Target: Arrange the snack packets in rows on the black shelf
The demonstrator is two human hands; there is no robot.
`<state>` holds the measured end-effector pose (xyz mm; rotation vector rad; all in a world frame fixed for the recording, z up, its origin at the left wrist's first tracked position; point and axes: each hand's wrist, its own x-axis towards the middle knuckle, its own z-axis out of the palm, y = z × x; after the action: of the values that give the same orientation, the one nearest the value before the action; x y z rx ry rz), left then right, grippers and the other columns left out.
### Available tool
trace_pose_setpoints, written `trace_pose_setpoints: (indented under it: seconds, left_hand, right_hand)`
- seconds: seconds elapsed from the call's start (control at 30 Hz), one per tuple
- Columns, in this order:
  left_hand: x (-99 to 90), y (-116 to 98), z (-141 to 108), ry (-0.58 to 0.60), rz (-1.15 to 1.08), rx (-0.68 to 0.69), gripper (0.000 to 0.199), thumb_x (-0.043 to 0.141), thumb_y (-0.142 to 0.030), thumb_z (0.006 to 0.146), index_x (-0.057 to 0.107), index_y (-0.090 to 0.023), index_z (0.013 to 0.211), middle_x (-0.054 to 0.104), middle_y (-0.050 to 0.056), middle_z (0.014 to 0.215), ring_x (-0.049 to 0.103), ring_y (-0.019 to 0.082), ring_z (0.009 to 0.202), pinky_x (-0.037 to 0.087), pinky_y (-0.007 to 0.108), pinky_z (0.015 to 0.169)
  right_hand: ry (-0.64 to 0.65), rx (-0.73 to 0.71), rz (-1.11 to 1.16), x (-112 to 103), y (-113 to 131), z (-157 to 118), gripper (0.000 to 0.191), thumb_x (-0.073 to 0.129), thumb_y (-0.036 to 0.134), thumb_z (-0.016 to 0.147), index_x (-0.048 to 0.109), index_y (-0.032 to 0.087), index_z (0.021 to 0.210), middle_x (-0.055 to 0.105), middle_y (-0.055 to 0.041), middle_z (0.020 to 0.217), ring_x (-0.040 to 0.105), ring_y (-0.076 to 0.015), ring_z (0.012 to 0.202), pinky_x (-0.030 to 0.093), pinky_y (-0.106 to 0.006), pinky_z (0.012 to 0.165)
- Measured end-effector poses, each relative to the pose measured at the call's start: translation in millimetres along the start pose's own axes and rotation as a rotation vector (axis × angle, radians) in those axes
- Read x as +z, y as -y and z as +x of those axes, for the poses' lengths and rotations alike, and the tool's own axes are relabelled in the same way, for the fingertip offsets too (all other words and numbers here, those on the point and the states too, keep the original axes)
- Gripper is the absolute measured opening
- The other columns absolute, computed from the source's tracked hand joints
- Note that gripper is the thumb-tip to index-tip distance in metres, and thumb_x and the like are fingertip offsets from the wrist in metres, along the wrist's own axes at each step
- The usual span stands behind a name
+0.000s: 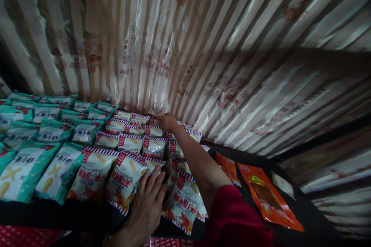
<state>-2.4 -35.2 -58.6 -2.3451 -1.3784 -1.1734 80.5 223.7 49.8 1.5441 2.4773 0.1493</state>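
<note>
White snack bags (124, 177) with red-and-blue striped edges stand in rows across the middle of a black shelf (87, 216), several deep, their fronts printed with red lettering and a pale snack picture. The left hand (146, 202) lies over the front row, palm down, fingers extended and only slightly apart, its fingertips against the striped bags just right of centre. It is open rather than closed round anything. The right arm, in a maroon sleeve (234, 216) that leaves the forearm bare, stretches across the rows to the back. There the right hand (168, 120) is at the rearmost striped bags, close to the foot of the curtain; its fingers are too small and dim to tell whether they grip a bag or merely touch one.

Directly left of the striped bags, teal-and-white snack bags (48, 133) with dark lettering fill their own rows, leaning back and overlapping. To the right of the forearm lie an orange food pouch (268, 197) with a clear window showing brown strips, a second orange packet (227, 166) partly covered by the arm, and a whitish object (282, 185) that cannot be made out. A pleated, shiny beige curtain (174, 38) with reddish-brown printing hangs behind the shelf, and red perforated plastic (26, 236) shows below its front edge
</note>
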Motion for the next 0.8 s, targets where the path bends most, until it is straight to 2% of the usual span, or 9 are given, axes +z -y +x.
trace_pose_setpoints:
  seconds: [0.13,0.4,0.6,0.8]
  left_hand:
    - [2.2,0.9,-2.0,0.0,-0.028,0.01,0.03,0.048,-0.014,0.08,0.063,-0.017,0.105,0.052,0.005,0.134,0.029,0.024,0.135,0.013,0.045,0.114]
    - [5.0,5.7,-6.7,0.0,-0.041,0.01,0.031,0.05,-0.015,0.081,0.061,-0.018,0.11,0.047,0.006,0.139,0.027,0.027,0.136,0.017,0.047,0.112]
    - [5.0,7.1,-5.2,0.026,-0.055,0.022,0.029,0.051,-0.019,0.081,0.062,-0.019,0.108,0.045,0.004,0.141,0.026,0.026,0.137,0.013,0.044,0.114]
    - [7.1,7.7,-4.5,0.021,-0.038,0.012,0.029,0.049,-0.015,0.081,0.062,-0.019,0.107,0.047,0.004,0.139,0.026,0.027,0.137,0.017,0.045,0.112]
  right_hand:
    - [0.031,-0.025,-0.025,7.0,0.5,13.5,0.033,0.038,0.027,0.091,0.063,0.025,0.112,0.063,-0.0066,0.121,0.047,-0.0255,0.122,0.038,-0.041,0.098]
    - [0.075,-0.006,-0.059,12.9,0.4,29.4,0.036,0.037,0.025,0.091,0.062,0.016,0.115,0.063,-0.0166,0.118,0.055,-0.0283,0.114,0.043,-0.042,0.092]
    - [0.07,0.016,-0.044,14.2,0.8,34.4,0.035,0.038,0.023,0.091,0.064,0.014,0.112,0.062,-0.0153,0.12,0.054,-0.0258,0.116,0.042,-0.039,0.095]
    - [0.074,0.049,-0.018,18.9,5.2,40.2,0.037,0.035,0.023,0.092,0.061,0.013,0.117,0.061,-0.0172,0.121,0.055,-0.0276,0.114,0.044,-0.042,0.092]
